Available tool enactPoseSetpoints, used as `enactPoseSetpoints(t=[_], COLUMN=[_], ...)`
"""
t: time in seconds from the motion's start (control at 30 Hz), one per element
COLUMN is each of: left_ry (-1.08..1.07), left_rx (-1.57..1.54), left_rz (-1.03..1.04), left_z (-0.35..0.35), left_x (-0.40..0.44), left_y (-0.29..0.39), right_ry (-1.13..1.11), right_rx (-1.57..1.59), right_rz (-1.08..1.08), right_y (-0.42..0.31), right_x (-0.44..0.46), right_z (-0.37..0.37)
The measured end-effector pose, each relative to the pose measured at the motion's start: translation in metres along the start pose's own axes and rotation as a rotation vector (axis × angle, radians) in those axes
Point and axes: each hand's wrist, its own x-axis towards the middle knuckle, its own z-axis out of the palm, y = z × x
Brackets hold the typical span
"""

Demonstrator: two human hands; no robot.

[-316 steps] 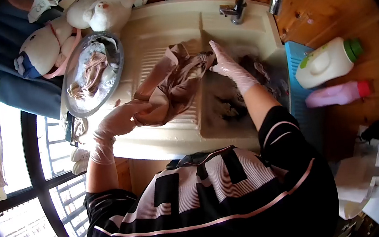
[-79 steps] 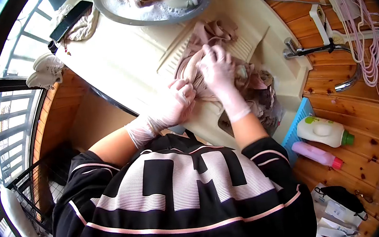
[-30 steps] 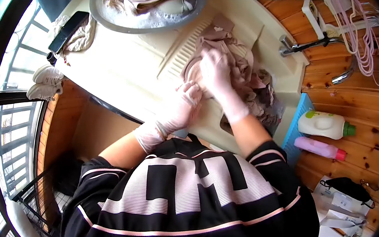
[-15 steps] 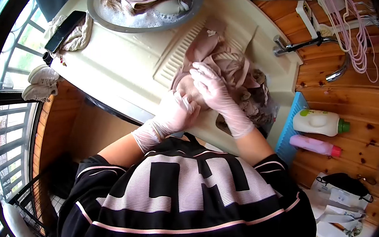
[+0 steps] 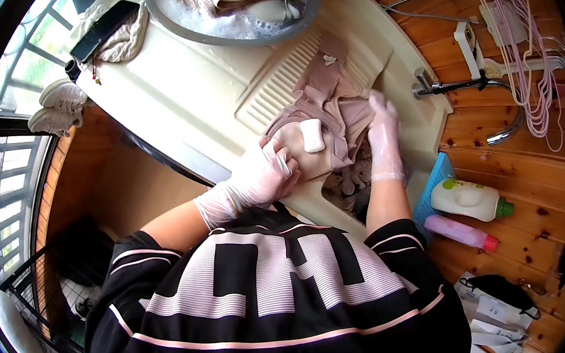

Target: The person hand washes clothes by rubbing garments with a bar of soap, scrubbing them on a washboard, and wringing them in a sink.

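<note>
A dusty-pink garment lies spread over the ribbed washboard of the cream sink. On its near part rests a white bar of soap, which neither hand touches. Both hands wear thin translucent gloves. At the garment's left edge, my left hand is closed with the cloth pinched in its fingers. My right hand is at the right edge of the garment, against the cloth; its fingers are blurred, so their grip does not show. Darker wet clothing sits in the sink hollow beneath, partly hidden.
A grey basin of sudsy water and clothes stands at the far side. A phone lies on a cloth at left. On the right are a faucet, a blue plastic basket, a white detergent bottle and a pink bottle.
My right hand has moved right, off the middle of the garment, and the white soap now lies uncovered there. My left hand stays at the left edge. The view has shifted slightly.
</note>
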Motion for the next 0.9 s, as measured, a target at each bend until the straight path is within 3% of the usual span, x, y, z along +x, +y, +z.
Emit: enactPoseSetpoints(t=[0.03, 0.1, 0.17, 0.3, 0.33, 0.37, 0.43, 0.53, 0.57, 0.63, 0.7, 0.77, 0.83, 0.87, 0.9], left_ry=[-0.028, -0.041, -0.015, -0.071, -0.041, -0.009, -0.052, -0.004, 0.005, 0.025, 0.039, -0.005, -0.085, -0.151, -0.219], left_rx=[0.004, 0.015, 0.027, 0.021, 0.003, -0.018, -0.053, 0.002, 0.019, 0.059, 0.101, 0.062, 0.035, 0.025, 0.014], left_rz=[-0.002, -0.010, -0.033, -0.023, -0.010, 0.006, -0.024, -0.008, -0.009, -0.012, -0.017, 0.002, 0.006, 0.001, -0.009], left_z=[0.002, 0.001, -0.004, -0.004, -0.004, -0.004, 0.004, 0.015, 0.017, 0.023, 0.032, 0.040, 0.041, 0.035, 0.034], left_x=[-0.001, 0.002, 0.003, 0.003, 0.005, 0.006, 0.002, 0.001, 0.002, 0.007, 0.015, 0.026, 0.035, 0.037, 0.037], left_y=[0.001, 0.002, 0.004, 0.000, -0.001, -0.001, 0.000, -0.005, -0.005, -0.007, -0.007, -0.010, -0.011, -0.010, -0.009], right_ry=[-0.043, -0.202, -0.269, -0.116, -0.154, -0.030, -0.187, -0.355, -0.432, -0.483, -0.598, -0.525, -0.309, -0.258, -0.211], right_rx=[0.044, -0.077, -0.421, -1.048, -1.192, -1.205, -1.091, -0.958, -0.770, -0.379, -0.232, -0.602, -1.264, -1.357, -1.386], right_rz=[-0.198, -0.267, -0.265, -0.306, -0.484, -0.723, -0.919, -0.943, -0.866, -0.224, -0.354, -0.513, -0.740, -0.584, -0.592], right_y=[-0.006, -0.052, -0.060, -0.059, -0.036, -0.015, -0.020, -0.027, -0.027, -0.069, -0.065, -0.063, -0.042, -0.046, -0.042], right_x=[0.015, 0.024, 0.053, 0.035, 0.041, 0.030, 0.016, 0.014, 0.017, -0.023, -0.052, -0.109, -0.121, -0.119, -0.104], right_z=[0.006, 0.038, 0.080, 0.166, 0.181, 0.192, 0.193, 0.175, 0.165, 0.143, 0.111, 0.102, 0.109, 0.119, 0.126])
